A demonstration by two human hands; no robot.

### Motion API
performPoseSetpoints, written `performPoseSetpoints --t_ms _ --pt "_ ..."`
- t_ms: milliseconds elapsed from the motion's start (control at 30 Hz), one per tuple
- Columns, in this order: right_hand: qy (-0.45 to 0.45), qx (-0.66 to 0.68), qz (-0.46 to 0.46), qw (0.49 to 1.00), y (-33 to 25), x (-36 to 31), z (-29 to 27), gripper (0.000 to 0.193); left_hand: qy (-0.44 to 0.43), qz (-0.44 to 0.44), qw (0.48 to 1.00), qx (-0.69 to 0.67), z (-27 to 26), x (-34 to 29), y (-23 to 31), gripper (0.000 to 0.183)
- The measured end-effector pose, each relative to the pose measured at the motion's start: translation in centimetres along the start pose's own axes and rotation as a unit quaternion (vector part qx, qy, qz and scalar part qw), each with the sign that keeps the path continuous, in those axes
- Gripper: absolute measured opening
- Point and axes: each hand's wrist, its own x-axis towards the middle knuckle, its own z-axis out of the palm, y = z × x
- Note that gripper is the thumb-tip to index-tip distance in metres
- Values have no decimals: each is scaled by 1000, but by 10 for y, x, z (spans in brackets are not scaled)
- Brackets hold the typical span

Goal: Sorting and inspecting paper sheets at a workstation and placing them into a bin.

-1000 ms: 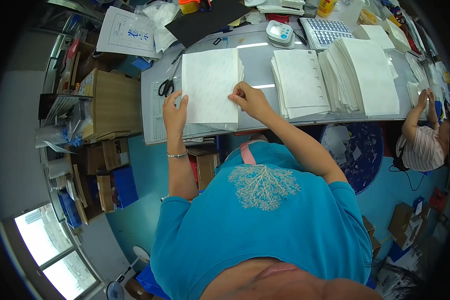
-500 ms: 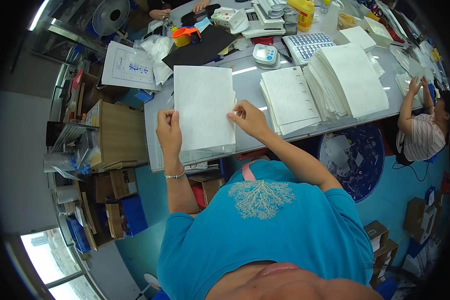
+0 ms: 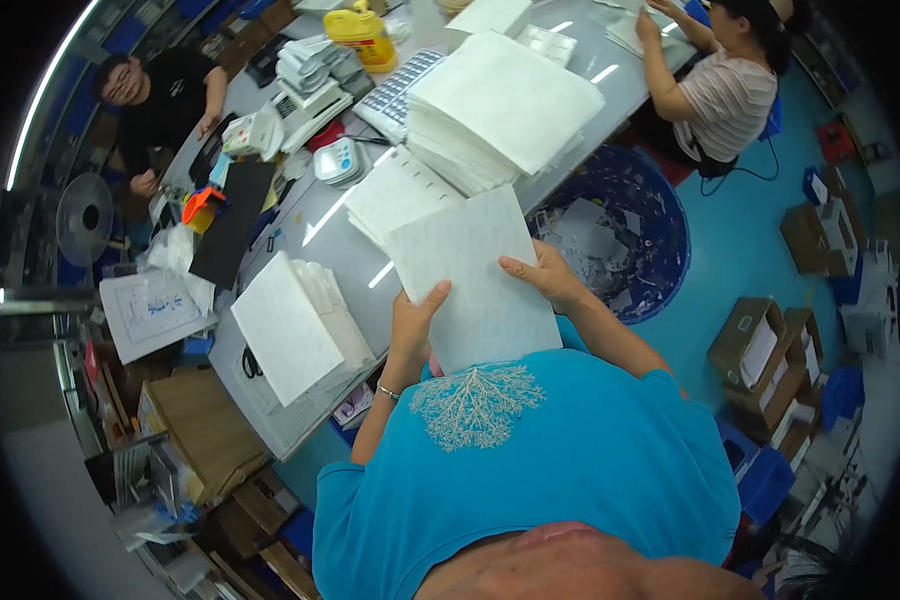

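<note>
White paper [image 3: 475, 305] is pinched by your left hand [image 3: 413, 325] and right hand [image 3: 553, 278] at opposite edges — thumbs on top, other fingers hidden — beside the bench [image 3: 345, 255]. Light, even pressure should keep it flat. On the bench: paper stacks [image 3: 510, 100].

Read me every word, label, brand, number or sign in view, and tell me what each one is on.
Nothing can be quoted:
White sheet in the left hand and right hand: no readable text.
Loose paper with blue marks: too blurred.
Yellow bottle label: too small.
Blue-patterned grid: too small.
White-and-blue device: marks too small.
</note>
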Motion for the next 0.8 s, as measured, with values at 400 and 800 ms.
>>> performPoseSetpoints --t_ms 400,800 --pt "104 263 -154 947 -59 -39 -113 60 -221 -56 971 75 127 53 -18 49" --pt "140 -172 -85 971 -95 -96 -244 24 -238 42 947 212 220 34 -27 38"
